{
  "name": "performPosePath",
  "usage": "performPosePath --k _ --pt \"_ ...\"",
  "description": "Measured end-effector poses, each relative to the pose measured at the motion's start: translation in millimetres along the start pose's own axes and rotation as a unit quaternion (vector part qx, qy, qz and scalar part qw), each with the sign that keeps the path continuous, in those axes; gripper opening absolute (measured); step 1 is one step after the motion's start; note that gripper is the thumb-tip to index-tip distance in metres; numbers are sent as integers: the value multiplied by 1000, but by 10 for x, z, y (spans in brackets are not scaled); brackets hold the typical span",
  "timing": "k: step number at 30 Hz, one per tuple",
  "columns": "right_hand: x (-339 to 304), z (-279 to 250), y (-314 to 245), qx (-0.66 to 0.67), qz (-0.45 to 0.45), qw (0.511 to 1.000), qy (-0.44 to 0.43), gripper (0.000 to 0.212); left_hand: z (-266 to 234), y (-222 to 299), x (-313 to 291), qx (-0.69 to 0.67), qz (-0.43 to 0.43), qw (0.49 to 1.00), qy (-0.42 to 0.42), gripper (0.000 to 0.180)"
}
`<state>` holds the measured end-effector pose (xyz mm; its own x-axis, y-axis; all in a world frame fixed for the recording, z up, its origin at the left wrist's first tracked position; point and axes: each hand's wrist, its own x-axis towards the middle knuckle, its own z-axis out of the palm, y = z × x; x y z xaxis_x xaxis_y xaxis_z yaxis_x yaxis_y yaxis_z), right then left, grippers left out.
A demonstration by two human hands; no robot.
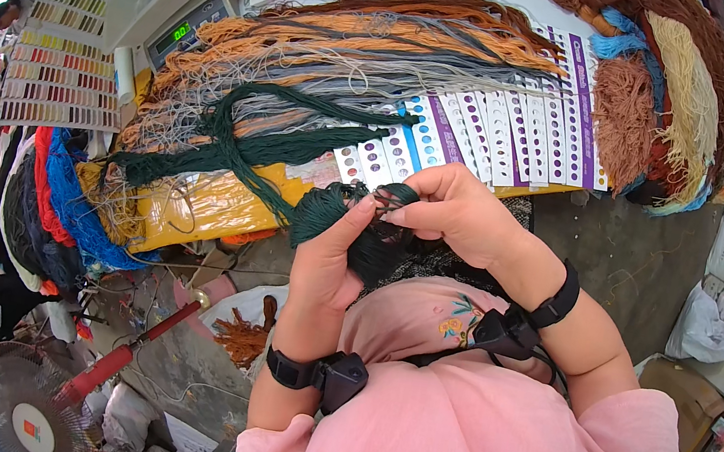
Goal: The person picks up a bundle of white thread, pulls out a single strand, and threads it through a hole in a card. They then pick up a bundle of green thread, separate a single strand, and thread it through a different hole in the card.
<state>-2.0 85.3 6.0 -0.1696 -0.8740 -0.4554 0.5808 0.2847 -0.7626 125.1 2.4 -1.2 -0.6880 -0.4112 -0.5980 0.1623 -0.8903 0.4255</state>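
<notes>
A bundle of dark green thread point(323, 210) is gathered between my two hands, just off the near edge of the table. My left hand point(331, 254) is wrapped round the bundle, thumb pointing up along it. The fingertips of my right hand point(446, 209) pinch strands at the bundle's upper right end. More dark green thread point(247, 146) lies on the table ahead, and a strand of it runs down toward my left hand. Beneath it spread long orange, grey and brown threads point(355, 31). White cards with punched holes point(491, 128) lie right of the green thread.
Yellow plastic point(193, 218) covers the table's front edge. A scale point(187, 28) and a colour sample chart point(65, 37) stand at the left. Thick yarn hanks point(685, 97) hang at the far right. A fan point(35, 406) stands lower left, and white bags point(711, 324) sit at the right.
</notes>
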Motion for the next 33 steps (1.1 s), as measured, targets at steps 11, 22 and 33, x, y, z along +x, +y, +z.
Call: performPosePath --k 11,22,33 --pt "6 -88 30 127 5 990 -56 6 -58 22 -34 -23 13 994 -104 29" --pt "14 -13 60 -112 6 993 -23 14 -73 26 -19 -22 6 990 -141 39" --pt "20 10 83 -99 -12 994 -36 8 -39 71 -53 -31 -4 990 -137 34"
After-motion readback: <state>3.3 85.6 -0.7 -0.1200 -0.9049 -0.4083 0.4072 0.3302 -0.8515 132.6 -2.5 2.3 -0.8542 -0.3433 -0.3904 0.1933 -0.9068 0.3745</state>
